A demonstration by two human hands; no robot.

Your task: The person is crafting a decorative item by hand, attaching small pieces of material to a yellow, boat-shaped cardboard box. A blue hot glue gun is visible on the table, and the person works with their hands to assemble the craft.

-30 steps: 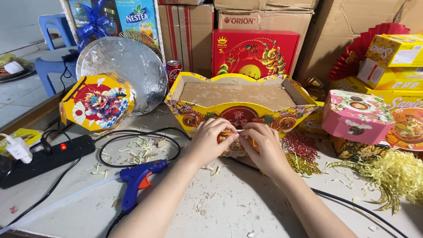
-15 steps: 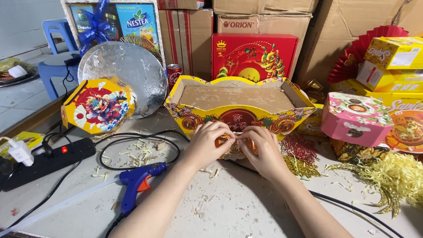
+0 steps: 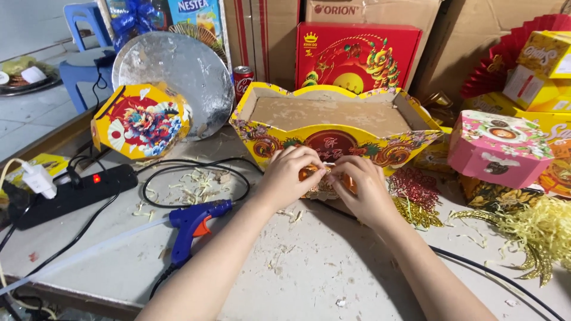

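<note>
Cluttered table (image 3: 333,279): both hands (image 3: 291,175) pinch ornament (image 3: 318,178) against yellow box (image 3: 333,128).

Both hands, left hand (image 3: 289,172) and right hand (image 3: 361,184), pinch a small ornament (image 3: 318,181) against the yellow box (image 3: 333,139).

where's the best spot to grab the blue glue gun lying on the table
Grip the glue gun by its blue handle, coming from above on the near side. It lies flat with the handle angled toward the table's near edge, nozzle pointing right, orange trigger exposed.
</note>
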